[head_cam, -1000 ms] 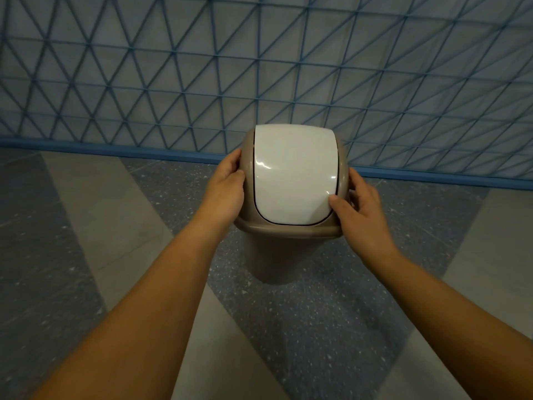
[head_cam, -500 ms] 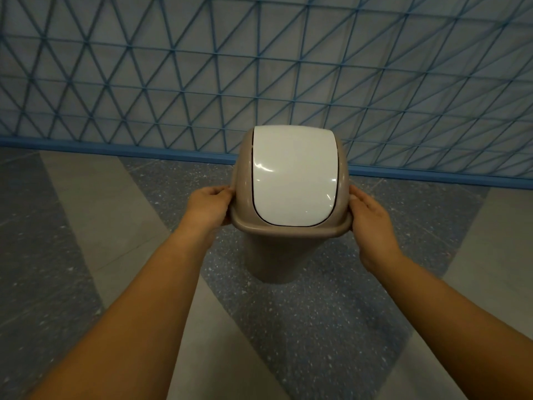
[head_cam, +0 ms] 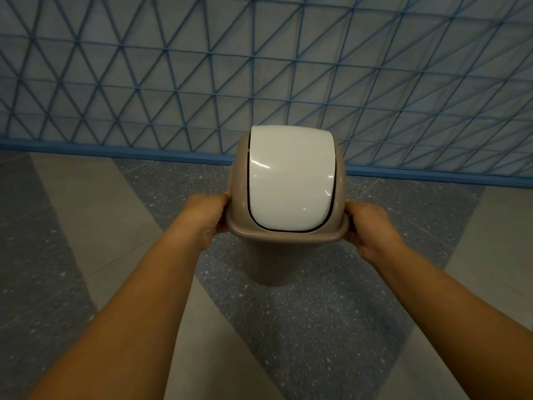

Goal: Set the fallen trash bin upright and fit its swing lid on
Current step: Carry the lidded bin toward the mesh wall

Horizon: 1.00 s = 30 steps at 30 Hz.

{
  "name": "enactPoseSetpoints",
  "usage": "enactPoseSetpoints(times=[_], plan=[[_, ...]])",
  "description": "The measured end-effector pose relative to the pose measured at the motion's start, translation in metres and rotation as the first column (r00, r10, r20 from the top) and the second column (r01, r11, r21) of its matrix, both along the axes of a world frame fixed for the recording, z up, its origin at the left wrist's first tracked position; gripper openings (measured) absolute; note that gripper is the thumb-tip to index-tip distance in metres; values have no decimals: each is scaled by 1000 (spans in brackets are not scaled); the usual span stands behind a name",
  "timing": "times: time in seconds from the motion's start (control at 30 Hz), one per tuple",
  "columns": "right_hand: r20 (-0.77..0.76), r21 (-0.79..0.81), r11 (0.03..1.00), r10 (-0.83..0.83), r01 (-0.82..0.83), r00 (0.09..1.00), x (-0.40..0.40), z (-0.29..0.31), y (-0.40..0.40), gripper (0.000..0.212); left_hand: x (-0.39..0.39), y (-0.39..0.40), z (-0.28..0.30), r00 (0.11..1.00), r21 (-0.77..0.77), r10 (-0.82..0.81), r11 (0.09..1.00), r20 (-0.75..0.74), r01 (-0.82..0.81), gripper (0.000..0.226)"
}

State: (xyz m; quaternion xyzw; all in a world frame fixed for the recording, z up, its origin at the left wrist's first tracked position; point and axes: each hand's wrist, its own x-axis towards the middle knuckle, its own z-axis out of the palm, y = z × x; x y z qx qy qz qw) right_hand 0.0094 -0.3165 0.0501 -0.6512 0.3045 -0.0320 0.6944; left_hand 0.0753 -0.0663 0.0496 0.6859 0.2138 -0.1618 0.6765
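A beige trash bin (head_cam: 272, 262) stands upright on the floor in the middle of the head view. Its swing lid (head_cam: 288, 180) sits on top: a beige dome frame with a white flap closed flush in it. My left hand (head_cam: 209, 219) grips the lid's lower rim on the left side, fingers curled under the edge. My right hand (head_cam: 364, 223) grips the same rim on the right side. Most of the bin's body is hidden beneath the lid.
The floor (head_cam: 331, 327) has dark speckled and plain grey diagonal bands. A wall with a blue triangular lattice (head_cam: 259, 67) rises just behind the bin, with a blue baseboard (head_cam: 115, 150) along its foot.
Both hands slid down from the sides of the lid's dome to its lower rim. The bin and lid stayed in place.
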Motion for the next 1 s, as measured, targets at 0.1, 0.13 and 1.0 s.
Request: enactPoseSetpoints(times=[0.1,0.13,1.0], plan=[[-20,21,1000,-11,11,1000,3,0,1,17,2,0,-2,1000,-14,-18,1000,-10,18,14],[-30,27,1000,-7,8,1000,2,-1,2,17,2,0,-2,999,-18,-33,999,-12,32,17],[38,1,996,-84,84,996,59,-1,-9,34,61,-22,13,999,89,-45,995,-7,45,37]])
